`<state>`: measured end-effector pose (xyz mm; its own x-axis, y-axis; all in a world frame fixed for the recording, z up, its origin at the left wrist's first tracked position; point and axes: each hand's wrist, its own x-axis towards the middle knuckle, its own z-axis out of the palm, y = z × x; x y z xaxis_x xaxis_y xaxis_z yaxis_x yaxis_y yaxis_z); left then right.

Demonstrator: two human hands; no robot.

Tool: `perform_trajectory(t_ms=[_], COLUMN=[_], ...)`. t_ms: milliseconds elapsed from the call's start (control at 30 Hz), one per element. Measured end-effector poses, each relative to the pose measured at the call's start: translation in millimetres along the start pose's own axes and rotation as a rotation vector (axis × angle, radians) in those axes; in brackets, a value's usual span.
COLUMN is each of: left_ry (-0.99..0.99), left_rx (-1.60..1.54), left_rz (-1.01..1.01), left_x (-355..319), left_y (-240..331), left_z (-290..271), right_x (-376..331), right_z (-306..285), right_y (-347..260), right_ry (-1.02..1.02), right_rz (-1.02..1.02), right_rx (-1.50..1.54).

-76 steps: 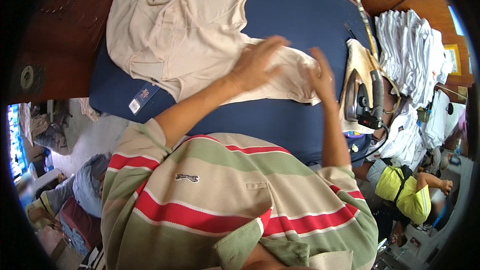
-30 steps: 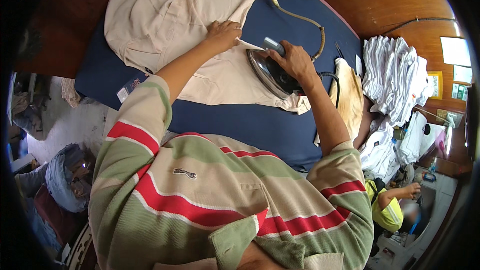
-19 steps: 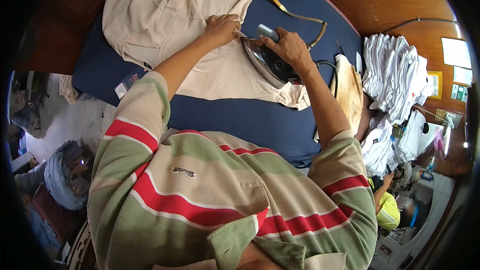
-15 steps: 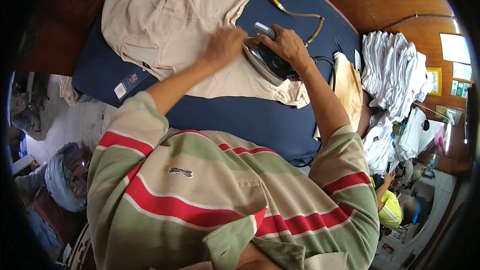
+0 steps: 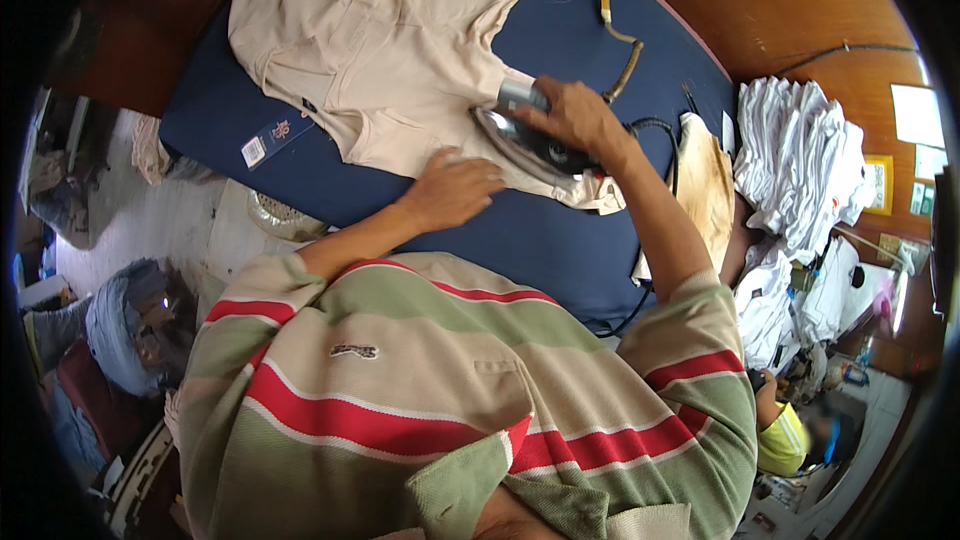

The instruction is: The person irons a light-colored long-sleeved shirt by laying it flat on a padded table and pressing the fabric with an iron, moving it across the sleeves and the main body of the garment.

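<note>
A pale peach garment (image 5: 400, 60) lies spread over a dark blue padded table (image 5: 560, 270), with loose folds toward its far side. My right hand (image 5: 580, 122) is wrapped round the handle of a clothes iron (image 5: 530, 147), whose soleplate rests on a sleeve-like part of the cloth. To the left of the iron, my left hand (image 5: 455, 185) lies flat with fingers stretched out, on the near edge of that cloth. A dark blue tag (image 5: 275, 143) with a white label sits by the garment's left edge.
A cable (image 5: 625, 70) runs from the table's far edge toward the iron. A stained tan cloth (image 5: 706, 180) lies at the table's right end. Beyond it is a row of white garments (image 5: 800, 160). A person in yellow (image 5: 783, 440) is at lower right; piled clothes (image 5: 130, 340) lie at left.
My left hand has come down nearer to me and now lies flat on the cloth's near edge. The iron has shifted slightly, and the garment appears a little farther right in view.
</note>
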<state>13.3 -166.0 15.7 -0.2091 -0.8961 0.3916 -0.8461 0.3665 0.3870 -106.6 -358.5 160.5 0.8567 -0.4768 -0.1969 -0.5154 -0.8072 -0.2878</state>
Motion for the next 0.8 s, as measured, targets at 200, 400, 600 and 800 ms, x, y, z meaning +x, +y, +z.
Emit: perform_trajectory(t_ms=[200,400,600,800], left_ry=[0.398,0.212,0.396,0.425], left_rx=[0.437,0.334,0.179,0.077], left_rz=[-0.719,-0.870,-0.768,-0.773], left_x=[-43.8,-49.8,-72.1,-72.0], left_y=[-31.7,-37.4,-49.1,-51.2], left_z=[-63.7,-53.0,-51.6,-58.3], right_x=[-18.4,28.9,20.3,23.6], right_z=[3.0,-8.8,-12.2,7.7], right_y=[-25.6,18.6,6.4,-43.7], right_ry=[-0.021,0.197,-0.012,-0.133], right_rz=[0.056,0.191,-0.111,-0.457], right_rx=[-0.012,0.033,0.079,-0.062])
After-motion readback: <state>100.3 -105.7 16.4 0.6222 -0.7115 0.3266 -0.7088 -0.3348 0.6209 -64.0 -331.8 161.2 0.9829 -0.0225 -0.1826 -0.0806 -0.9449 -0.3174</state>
